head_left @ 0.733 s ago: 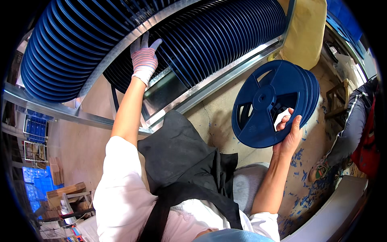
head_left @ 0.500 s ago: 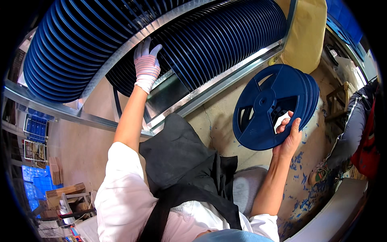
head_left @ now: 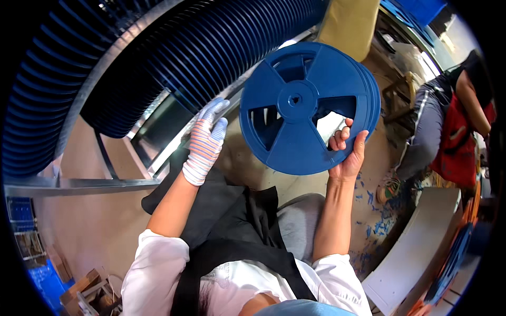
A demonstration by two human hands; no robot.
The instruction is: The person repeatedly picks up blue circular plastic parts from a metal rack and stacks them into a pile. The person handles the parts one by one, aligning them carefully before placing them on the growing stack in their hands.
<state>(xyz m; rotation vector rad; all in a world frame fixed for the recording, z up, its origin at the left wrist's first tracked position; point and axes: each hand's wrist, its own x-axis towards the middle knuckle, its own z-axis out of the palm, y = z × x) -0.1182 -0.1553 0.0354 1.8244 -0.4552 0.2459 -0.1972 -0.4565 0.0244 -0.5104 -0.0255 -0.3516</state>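
My bare right hand (head_left: pixel 349 150) grips several stacked blue plastic reels (head_left: pixel 284 137) by the rim, its fingers passed through a cutout in the discs. A white patch shows through that cutout beside my fingertips. To the left of the reels, my left hand (head_left: pixel 208 138), in a striped white glove, is raised with its fingers stretched out and holding nothing. Just beyond it lies a long row of dark blue reels (head_left: pixel 211 52) in a metal rack, apart from the glove.
A second curved row of reels (head_left: pixel 45 89) fills the far left, behind a metal rail (head_left: pixel 79 187). A yellow-brown sheet (head_left: pixel 348 26) hangs at the rack's end. Blue scraps (head_left: pixel 382 226) litter the floor on the right, near another person (head_left: pixel 427 121) and a white panel (head_left: pixel 414 237).
My left hand has come away from the rack, toward me and the held reels. The reels in my right hand have turned more face-on and shifted left in view. The view itself has swung right.
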